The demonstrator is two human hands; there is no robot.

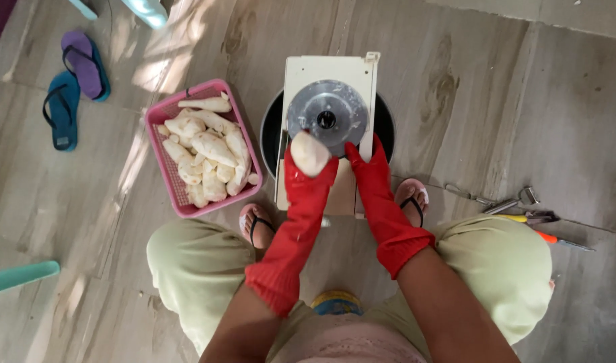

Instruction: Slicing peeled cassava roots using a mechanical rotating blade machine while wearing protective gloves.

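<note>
No packages, labels, signs or screens in view.

Glossy red rubber gloves (378,195), shiny metal slicer disc (327,114), matt cream board (329,74), pink plastic mesh basket (161,117), wood-grain floor (496,101).

Daylight from the upper left, exposure even, sharpness moderate.
You have sun falling in pale patches on the floor (153,60) near the basket (161,119), washing out the boards there. The disc (328,114) carries a soft sheen, no hard glare. Shadows under you are weak. Detail is slightly soft overall; floor lines bow mildly toward the frame edges.
</note>
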